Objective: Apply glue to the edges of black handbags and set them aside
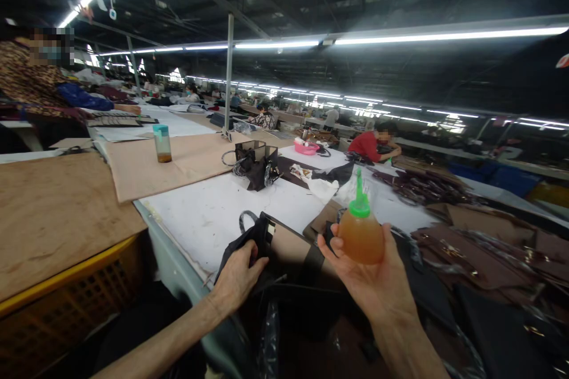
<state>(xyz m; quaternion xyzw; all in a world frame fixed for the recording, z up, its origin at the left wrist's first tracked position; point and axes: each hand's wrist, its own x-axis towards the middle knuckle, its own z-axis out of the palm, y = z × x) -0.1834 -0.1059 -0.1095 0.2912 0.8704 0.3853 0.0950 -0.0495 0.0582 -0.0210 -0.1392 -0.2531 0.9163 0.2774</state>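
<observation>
In my right hand (368,275) is a round squeeze bottle (361,237) of amber liquid, its green cap and nozzle pointing up. The fingers wrap round its sides. My left hand (240,272) is closed on the edge of a black handbag (240,246), with thumb and fingers bent over the dark material. The bag lies at the near edge of the white-topped table (186,222), showing a tan inner panel (288,249) and a plastic-wrapped handle. Part of the bag is hidden by my hands and shadow.
A bottle with a turquoise lid (162,145) stands on brown board at the left. Beyond my hands sit a black bag (255,166) and a pink basket (306,146). Brown bag parts (484,260) pile up at the right; a yellow crate (80,296) is lower left. Other people work nearby.
</observation>
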